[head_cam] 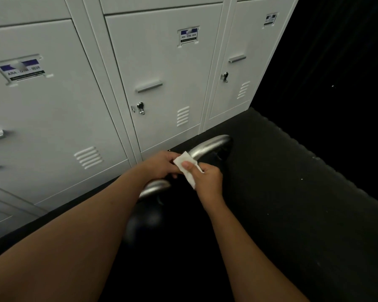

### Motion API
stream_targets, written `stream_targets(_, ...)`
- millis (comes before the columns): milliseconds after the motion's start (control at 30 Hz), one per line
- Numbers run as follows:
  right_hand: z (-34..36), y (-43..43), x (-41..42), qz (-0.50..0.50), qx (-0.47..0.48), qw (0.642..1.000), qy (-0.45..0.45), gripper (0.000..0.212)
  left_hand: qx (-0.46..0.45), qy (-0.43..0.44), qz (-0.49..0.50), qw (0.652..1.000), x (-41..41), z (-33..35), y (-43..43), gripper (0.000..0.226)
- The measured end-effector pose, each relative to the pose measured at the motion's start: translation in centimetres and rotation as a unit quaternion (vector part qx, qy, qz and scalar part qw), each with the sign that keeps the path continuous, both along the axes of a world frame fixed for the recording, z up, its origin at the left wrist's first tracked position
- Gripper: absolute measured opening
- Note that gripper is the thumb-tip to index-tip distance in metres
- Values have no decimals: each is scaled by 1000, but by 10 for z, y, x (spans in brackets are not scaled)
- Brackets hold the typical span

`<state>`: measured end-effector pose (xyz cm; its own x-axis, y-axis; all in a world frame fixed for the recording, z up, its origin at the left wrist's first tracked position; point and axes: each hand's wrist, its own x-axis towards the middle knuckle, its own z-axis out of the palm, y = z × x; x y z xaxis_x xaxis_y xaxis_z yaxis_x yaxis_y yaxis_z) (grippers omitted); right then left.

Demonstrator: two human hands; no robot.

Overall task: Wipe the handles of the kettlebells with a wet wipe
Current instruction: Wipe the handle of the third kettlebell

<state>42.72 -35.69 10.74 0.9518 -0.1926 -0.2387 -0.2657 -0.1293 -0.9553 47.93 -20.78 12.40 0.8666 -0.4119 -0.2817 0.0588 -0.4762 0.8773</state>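
Note:
Two black kettlebells with silver handles stand on a dark floor mat in front of grey lockers. The far kettlebell's handle shows behind my hands; the near kettlebell's handle pokes out under my left wrist, above its dark body. My left hand and my right hand meet above the near handle. Both pinch a folded white wet wipe between them, my right thumb lying on top of it.
A row of grey metal lockers with handles, latches and vents stands close behind the kettlebells. The black floor mat spreads to the right and toward me. Beyond the mat's right edge everything is dark.

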Motion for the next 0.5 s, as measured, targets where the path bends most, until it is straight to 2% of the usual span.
stream_targets(133,-1,4,2,-52,8,999,-10,35,-15,13,-5,1000,-1,1,0,16)
stream_targets(267,11,3,7,-14,-99,995,-8,37,-4,4,0,1000,-1,2,0,15)
stream_targets(400,35,19,24,-106,-153,983,13,35,-28,12,-15,999,-2,1,2,30)
stream_targets(500,43,28,24,-129,-161,977,55,35,-13,2,-17,1000,-2,4,0,31)
